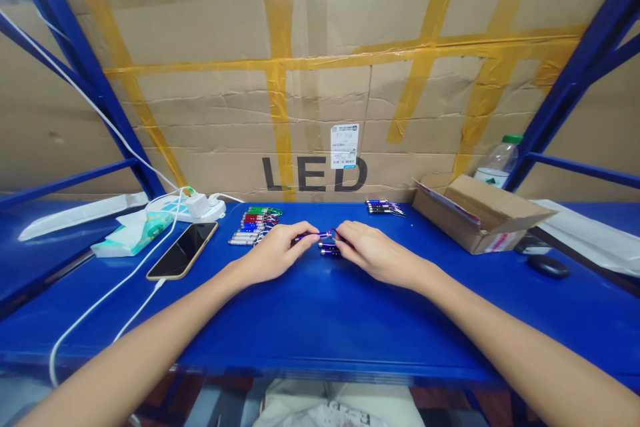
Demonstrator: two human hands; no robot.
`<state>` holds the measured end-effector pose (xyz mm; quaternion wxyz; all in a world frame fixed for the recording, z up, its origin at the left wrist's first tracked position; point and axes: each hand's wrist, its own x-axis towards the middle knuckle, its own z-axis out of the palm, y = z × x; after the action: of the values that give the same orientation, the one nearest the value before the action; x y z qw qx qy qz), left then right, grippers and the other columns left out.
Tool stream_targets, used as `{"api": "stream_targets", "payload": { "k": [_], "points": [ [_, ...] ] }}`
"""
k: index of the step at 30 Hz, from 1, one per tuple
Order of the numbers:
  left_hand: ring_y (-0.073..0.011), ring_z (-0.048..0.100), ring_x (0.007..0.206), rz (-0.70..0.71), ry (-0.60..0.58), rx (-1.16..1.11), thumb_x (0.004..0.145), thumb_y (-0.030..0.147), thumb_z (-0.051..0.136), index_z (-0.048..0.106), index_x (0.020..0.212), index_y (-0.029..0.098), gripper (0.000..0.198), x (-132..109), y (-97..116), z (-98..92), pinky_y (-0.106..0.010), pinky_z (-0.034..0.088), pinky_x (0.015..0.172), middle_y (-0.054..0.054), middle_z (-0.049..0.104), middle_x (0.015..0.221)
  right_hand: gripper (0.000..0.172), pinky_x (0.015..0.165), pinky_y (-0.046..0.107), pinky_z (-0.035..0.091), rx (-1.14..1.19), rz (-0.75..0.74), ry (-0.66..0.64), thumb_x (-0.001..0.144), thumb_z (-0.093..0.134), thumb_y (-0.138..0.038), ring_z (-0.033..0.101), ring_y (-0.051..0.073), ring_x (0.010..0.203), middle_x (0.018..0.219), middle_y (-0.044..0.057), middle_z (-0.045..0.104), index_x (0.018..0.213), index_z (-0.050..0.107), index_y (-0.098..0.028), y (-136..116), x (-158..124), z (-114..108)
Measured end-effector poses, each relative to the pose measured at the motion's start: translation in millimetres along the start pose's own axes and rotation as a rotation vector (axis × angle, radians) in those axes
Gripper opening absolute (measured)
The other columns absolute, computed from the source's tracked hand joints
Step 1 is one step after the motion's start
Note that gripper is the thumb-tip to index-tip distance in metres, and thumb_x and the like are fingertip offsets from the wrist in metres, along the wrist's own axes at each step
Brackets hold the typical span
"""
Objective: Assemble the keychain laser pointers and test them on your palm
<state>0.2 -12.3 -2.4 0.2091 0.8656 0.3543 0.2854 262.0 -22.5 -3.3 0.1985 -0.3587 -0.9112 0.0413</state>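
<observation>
Between my hands, just above the blue tabletop, is a small purple keychain flashlight [324, 235], a slim metal tube with a clip at its right end. Thumb and fingers of my left hand [278, 250] pinch the tube. My right hand [373, 250] has its fingers closed at the clip end, partly hiding the clip. Beneath it lie a few dark blue or purple flashlights [329, 250], partly covered by the right hand. Beside my left hand, a row of silver, blue, red and green flashlights [247, 230] lies with clips toward the right.
At the back lies another group of dark flashlights [380, 207]. An open cardboard box [480, 217], a bottle [500, 157] and a black mouse [548, 265] stand right. Left are a phone [183, 251], tissues [135, 233], a power strip [173, 207] and white cables. A large carton [210, 120] walls the back.
</observation>
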Motion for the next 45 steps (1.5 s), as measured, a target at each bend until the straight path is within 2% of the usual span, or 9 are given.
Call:
{"api": "stream_targets", "payload": {
  "k": [3, 7, 12, 16, 28, 34, 45],
  "points": [
    [-0.0178, 0.065, 0.081, -0.002, -0.002, 0.001, 0.109, 0.049, 0.052, 0.074, 0.118, 0.019, 0.037, -0.3, 0.3, 0.1, -0.029, 0.046, 0.075, -0.003, 0.077, 0.099, 0.026, 0.076, 0.035, 0.043, 0.040, -0.005, 0.012, 0.115, 0.042, -0.032, 0.056, 0.021, 0.083, 0.093, 0.004, 0.060, 0.091, 0.048, -0.024, 1.6, -0.3, -0.3],
    [-0.0158, 0.059, 0.071, -0.019, -0.014, -0.005, 0.108, 0.050, 0.055, 0.074, 0.118, 0.019, 0.038, -0.8, -0.9, 1.6, -0.029, 0.042, 0.068, -0.002, 0.075, 0.090, 0.027, 0.074, 0.033, 0.043, 0.065, -0.011, 0.029, 0.115, 0.042, -0.031, 0.055, 0.019, 0.079, 0.091, 0.003, 0.060, 0.089, 0.047, -0.024, 2.9, -0.2, 0.2],
    [-0.0138, 0.049, 0.064, -0.037, -0.026, -0.026, 0.106, 0.051, 0.058, 0.074, 0.117, 0.019, 0.038, -1.5, -0.7, 2.9, -0.027, 0.035, 0.062, 0.003, 0.059, 0.071, 0.031, 0.072, 0.032, 0.041, 0.091, -0.023, 0.065, 0.115, 0.042, -0.034, 0.054, 0.018, 0.077, 0.088, 0.003, 0.059, 0.086, 0.048, -0.023, 2.9, 1.0, 2.2],
    [-0.0132, 0.046, 0.063, -0.050, -0.039, -0.060, 0.105, 0.050, 0.059, 0.074, 0.115, 0.019, 0.036, -1.9, 0.8, 3.4, -0.027, 0.034, 0.061, 0.005, 0.052, 0.068, 0.033, 0.070, 0.031, 0.038, 0.098, -0.015, 0.087, 0.114, 0.043, -0.033, 0.052, 0.018, 0.073, 0.084, 0.002, 0.057, 0.083, 0.047, -0.024, 2.4, 1.1, 3.0],
    [-0.0137, 0.057, 0.063, -0.062, -0.062, -0.192, 0.107, 0.048, 0.055, 0.069, 0.116, 0.015, 0.037, -1.9, 5.8, 4.3, -0.026, 0.043, 0.065, 0.003, 0.064, 0.068, 0.032, 0.069, 0.032, 0.036, 0.102, 0.044, 0.080, 0.114, 0.040, -0.034, 0.049, 0.018, 0.071, 0.084, 0.000, 0.055, 0.084, 0.039, -0.025, -1.9, 1.1, 3.3],
    [-0.0127, 0.054, 0.063, -0.037, -0.061, -0.213, 0.109, 0.047, 0.053, 0.069, 0.115, 0.015, 0.036, -2.1, 8.5, 2.7, -0.026, 0.041, 0.066, 0.003, 0.064, 0.068, 0.029, 0.071, 0.034, 0.037, 0.132, 0.074, 0.081, 0.116, 0.033, -0.039, 0.048, 0.019, 0.073, 0.086, 0.000, 0.052, 0.091, 0.038, -0.026, -2.9, 0.8, 6.7],
    [-0.0127, 0.056, 0.064, -0.023, -0.039, -0.269, 0.109, 0.046, 0.055, 0.066, 0.115, 0.016, 0.033, -2.7, 8.2, 3.2, -0.026, 0.042, 0.066, 0.003, 0.064, 0.069, 0.029, 0.073, 0.034, 0.038, 0.141, 0.067, 0.150, 0.116, 0.032, -0.037, 0.049, 0.019, 0.076, 0.088, 0.000, 0.054, 0.089, 0.038, -0.026, -6.7, 1.5, 7.0]
  ]
}}
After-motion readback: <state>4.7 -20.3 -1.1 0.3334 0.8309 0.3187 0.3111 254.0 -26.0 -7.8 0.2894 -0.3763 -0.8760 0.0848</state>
